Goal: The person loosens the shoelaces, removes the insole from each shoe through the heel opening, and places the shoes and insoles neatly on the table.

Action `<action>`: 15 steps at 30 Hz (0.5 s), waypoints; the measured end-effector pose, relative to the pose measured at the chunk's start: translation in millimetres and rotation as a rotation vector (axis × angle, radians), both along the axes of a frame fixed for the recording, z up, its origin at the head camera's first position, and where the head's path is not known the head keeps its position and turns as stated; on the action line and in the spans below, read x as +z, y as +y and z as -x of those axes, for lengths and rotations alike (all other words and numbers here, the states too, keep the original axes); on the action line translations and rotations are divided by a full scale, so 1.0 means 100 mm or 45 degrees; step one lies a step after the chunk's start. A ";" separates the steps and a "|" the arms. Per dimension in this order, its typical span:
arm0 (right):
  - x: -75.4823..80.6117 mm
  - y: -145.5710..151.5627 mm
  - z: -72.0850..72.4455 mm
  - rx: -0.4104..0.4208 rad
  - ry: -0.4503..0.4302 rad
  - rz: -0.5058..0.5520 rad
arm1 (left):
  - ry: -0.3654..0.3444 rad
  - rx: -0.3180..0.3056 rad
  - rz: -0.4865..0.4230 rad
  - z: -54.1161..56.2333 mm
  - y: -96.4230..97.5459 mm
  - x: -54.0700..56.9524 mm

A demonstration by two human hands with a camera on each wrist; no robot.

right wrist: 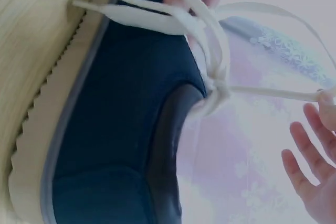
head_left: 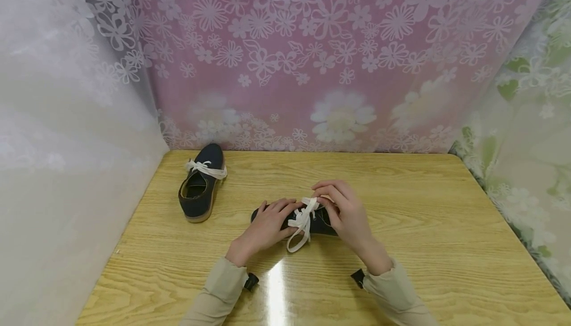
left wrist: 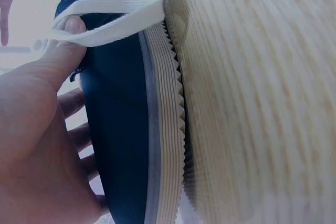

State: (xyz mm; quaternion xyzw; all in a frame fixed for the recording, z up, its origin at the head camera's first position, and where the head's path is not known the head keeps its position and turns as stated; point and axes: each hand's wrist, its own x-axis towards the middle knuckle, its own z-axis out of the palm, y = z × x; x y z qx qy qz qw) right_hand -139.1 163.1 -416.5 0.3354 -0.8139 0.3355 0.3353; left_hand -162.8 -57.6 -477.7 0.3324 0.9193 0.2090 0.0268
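A dark navy canvas shoe (head_left: 321, 224) lies sideways before me, its toe to the left and its opening to the right. My left hand (head_left: 269, 224) lies over the toe half and holds it, fingers across the upper. In the left wrist view, the thumb meets a loop of the white shoelace (left wrist: 105, 35) that hangs down the shoe's near side. My right hand (head_left: 348, 214) pinches a lace strand above the opening. That strand (right wrist: 278, 93) runs taut from the knot (right wrist: 218, 90) in the right wrist view, with other loops and a loose lace end around it.
A matching navy shoe (head_left: 200, 182) stands at the back left, its white laces tied in a bow. The wooden table (head_left: 424, 192) ends at a pink floral curtain (head_left: 285, 68), with pale curtains at both sides. Black pieces (head_left: 251, 281) stick out at the cuffs.
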 end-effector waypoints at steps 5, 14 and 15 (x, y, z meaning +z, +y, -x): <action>0.03 0.02 0.01 0.027 0.024 0.011 | 0.002 -0.008 -0.015 0.00 -0.01 0.02; 0.02 0.04 0.00 0.101 -0.015 -0.002 | 0.010 -0.004 -0.001 -0.01 -0.01 0.01; 0.02 0.04 0.00 0.102 -0.032 -0.003 | 0.012 -0.004 0.004 -0.01 -0.01 0.01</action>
